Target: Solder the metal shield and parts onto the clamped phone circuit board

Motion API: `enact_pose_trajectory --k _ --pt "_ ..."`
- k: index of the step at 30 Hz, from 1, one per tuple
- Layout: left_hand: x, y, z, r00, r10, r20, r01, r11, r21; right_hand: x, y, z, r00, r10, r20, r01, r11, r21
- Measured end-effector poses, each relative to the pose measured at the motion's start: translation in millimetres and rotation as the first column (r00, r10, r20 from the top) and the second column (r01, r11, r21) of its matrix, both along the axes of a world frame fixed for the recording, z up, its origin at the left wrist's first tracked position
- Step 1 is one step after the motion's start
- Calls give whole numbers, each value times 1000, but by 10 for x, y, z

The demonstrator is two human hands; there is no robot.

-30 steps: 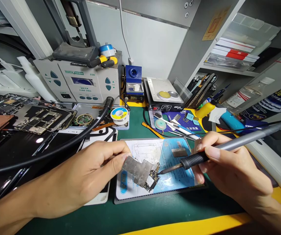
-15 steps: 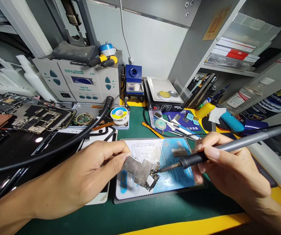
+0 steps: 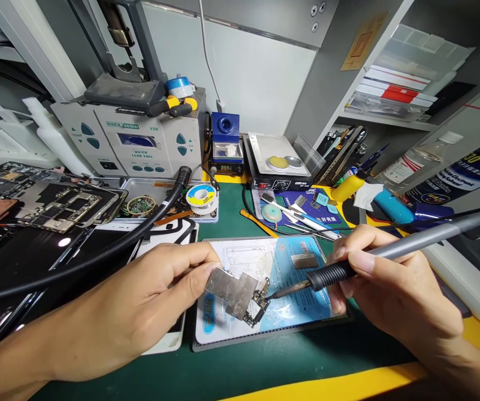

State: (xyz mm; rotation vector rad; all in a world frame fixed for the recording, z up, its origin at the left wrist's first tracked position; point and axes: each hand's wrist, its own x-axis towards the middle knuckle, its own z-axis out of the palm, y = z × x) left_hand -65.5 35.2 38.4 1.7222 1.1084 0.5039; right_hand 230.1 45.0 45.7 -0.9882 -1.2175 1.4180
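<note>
Your left hand (image 3: 131,312) pinches a phone logic board (image 3: 258,301) between thumb and fingers, holding it by the metal shield (image 3: 231,292) that covers part of it. The board sits between your two hands, over a printed repair mat (image 3: 223,328); you can't tell whether it touches the mat. Your right hand (image 3: 394,284) holds a soldering iron (image 3: 331,275) like a pen, with your fingers curled round its black ribbed grip. Its tip points at the board's right edge, and you can't tell whether they touch.

Just ahead of your right hand, a small metal plate (image 3: 304,260) lies on the mat's blue panel. A black hot-air hose (image 3: 110,250) runs past your left hand, and further left lie phone boards in black frames (image 3: 66,209). Ahead of your hands stand a hot-air rework station (image 3: 126,139), a soldering station (image 3: 225,161) reading 355 and a preheater (image 3: 275,161). Beyond your right hand lies a blue spray can (image 3: 452,178).
</note>
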Motion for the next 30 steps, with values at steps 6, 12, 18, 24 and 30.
enact_pose_trajectory --k 6,12,18,24,30 --pt "-41 -25 -31 999 -45 -14 45 999 -26 4 2 34 1000 -12 -7 12 1000 1" --pt "-35 -26 -45 998 -49 -25 49 999 -6 7 0 0 1000 -19 -5 19 1000 19" --pt "-45 -37 -25 997 -49 -57 50 998 23 10 5 -11 1000 -8 -17 8 1000 17" --pt "-18 -22 1 997 -53 -56 56 997 48 -20 26 45 998 -59 -8 59 998 3" --pt "69 -73 -70 974 190 -125 -87 818 568 10 70 143 990 -134 -49 136 990 39"
